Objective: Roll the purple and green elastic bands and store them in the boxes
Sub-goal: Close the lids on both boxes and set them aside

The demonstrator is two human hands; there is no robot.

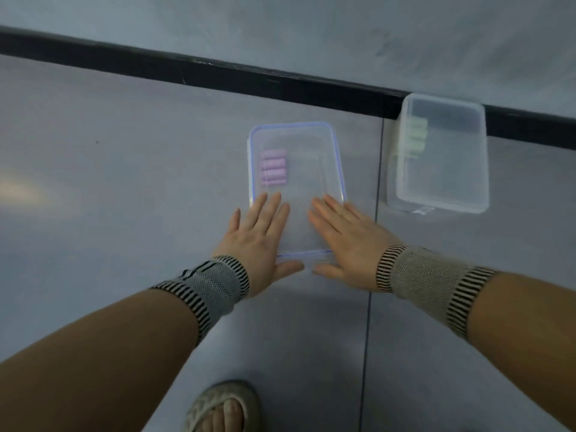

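My left hand (258, 241) and right hand (346, 241) lie flat, fingers straight, pressing the lid (299, 169) of the box holding purple rolls (273, 168). At two o'clock the other box (442, 157) on the floor (124, 151) holds green rolls (416, 135).

lidded box (330, 145), purple rolls (273, 168) inside

A single head-worn camera looks steeply down and forward from above the grey floor (124, 182), with the wide lens bending the black skirting strip (218, 76) into a slant. Both forearms enter from the lower corners and reach toward mid-frame, close to the lens. A sandalled foot (223, 406) shows at the bottom edge. There is no second view.
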